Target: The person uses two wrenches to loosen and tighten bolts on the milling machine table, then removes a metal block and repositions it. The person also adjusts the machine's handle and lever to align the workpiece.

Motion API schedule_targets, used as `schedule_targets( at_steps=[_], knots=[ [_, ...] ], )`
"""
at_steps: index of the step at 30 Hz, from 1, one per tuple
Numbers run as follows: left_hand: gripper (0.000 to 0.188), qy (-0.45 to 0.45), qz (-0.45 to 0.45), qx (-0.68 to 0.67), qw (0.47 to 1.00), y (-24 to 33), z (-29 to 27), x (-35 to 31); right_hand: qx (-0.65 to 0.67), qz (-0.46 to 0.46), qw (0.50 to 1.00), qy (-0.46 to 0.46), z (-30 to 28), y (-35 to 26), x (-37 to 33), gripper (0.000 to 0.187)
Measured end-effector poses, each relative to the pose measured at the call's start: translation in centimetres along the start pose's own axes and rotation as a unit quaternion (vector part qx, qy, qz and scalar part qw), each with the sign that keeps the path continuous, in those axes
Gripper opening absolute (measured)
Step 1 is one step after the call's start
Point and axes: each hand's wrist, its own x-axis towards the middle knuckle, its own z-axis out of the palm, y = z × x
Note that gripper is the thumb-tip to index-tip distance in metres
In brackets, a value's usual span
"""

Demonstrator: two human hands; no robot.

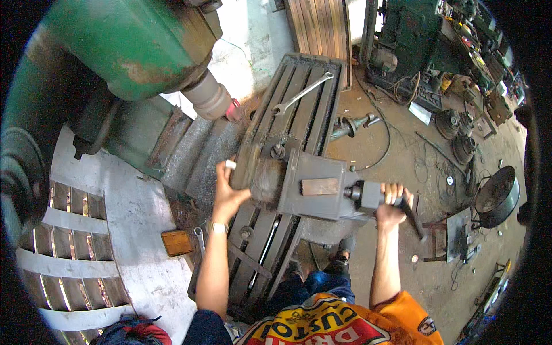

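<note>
A machine vise (pixel 290 178) sits across the long slotted table (pixel 313 95). A flat brown metal block (pixel 320 187) lies on top of the vise. At the vise's left end is my left hand (pixel 226 194), thumb and fingers apart, the thumb reaching its edge. Something small and white shows at a fingertip; I cannot tell what it is. Closed round the vise handle (pixel 415 223), at the right end of the screw, is my right hand (pixel 393 204). A bolt (pixel 278 151) stands by the vise's far side.
A green milling head (pixel 132 46) with a spindle (pixel 207 98) overhangs the left. A wrench (pixel 303 94) rests on the table's far end. Another wrench (pixel 199 238) stands beside the near left edge. A round black pan (pixel 495 197) and machine parts (pixel 463 141) occupy the right floor.
</note>
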Motion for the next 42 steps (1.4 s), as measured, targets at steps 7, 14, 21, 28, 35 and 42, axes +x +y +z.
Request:
schedule_targets(
  at_steps=[7,14,21,28,35,42],
  knots=[
    [0.079,-0.106,0.031,-0.011,0.994,-1.4,-2.0,3.8,0.01,-0.056,0.998,0.028,1.9,1.4,-6.4,0.028],
    [0.087,-0.091,-0.034,-0.052,0.994,-1.7,-2.3,3.5,-0.204,0.159,0.947,0.19,1.7,-3.0,-7.2,0.046],
    [0.072,0.022,0.078,0.251,0.965,2.5,-10.9,-5.8,-0.326,0.427,0.833,0.133,2.0,-7.5,-4.2,0.038],
    [0.063,0.222,-0.19,0.415,0.862,-0.3,-7.6,-25.9,-0.639,0.518,0.554,-0.128,5.0,-8.1,0.4,0.046],
    [0.053,0.382,-0.143,0.494,0.768,-4.9,-1.7,-28.3,-0.622,0.556,0.528,-0.157,5.8,-7.6,1.1,0.047],
    [0.057,0.399,-0.192,0.467,0.766,-2.0,2.5,-28.5,-0.497,0.563,0.645,-0.14,5.0,-7.8,0.4,0.038]
  ],
)
